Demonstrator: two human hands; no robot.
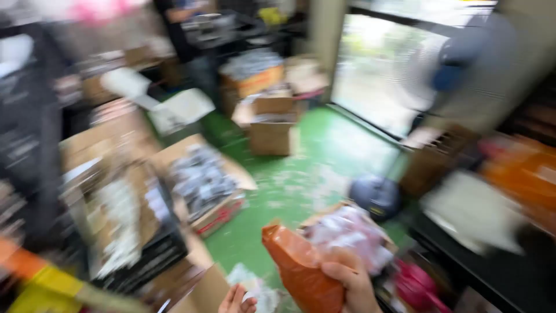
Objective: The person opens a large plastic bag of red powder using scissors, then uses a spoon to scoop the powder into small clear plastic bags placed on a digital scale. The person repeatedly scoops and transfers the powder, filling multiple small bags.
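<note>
Gripping orange bag (301,272), right hand (352,285) closed on its edge, held over green floor (301,174) near cartons; I saw left hand (234,301) low, fingers apparently loose, grip unclear—blurred.

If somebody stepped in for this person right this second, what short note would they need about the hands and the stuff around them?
Right hand: fingers closed on a crumpled orange plastic bag, held up over the green floor.
Left hand: only the fingertips show at the bottom edge, beside a small whitish packet; whether it grips it cannot be told.
Behind the bag: an open cardboard box of pink and white packets.
To the left: an open cardboard box of grey packets.
The picture is blurred; what is done or left cannot be judged.
</note>
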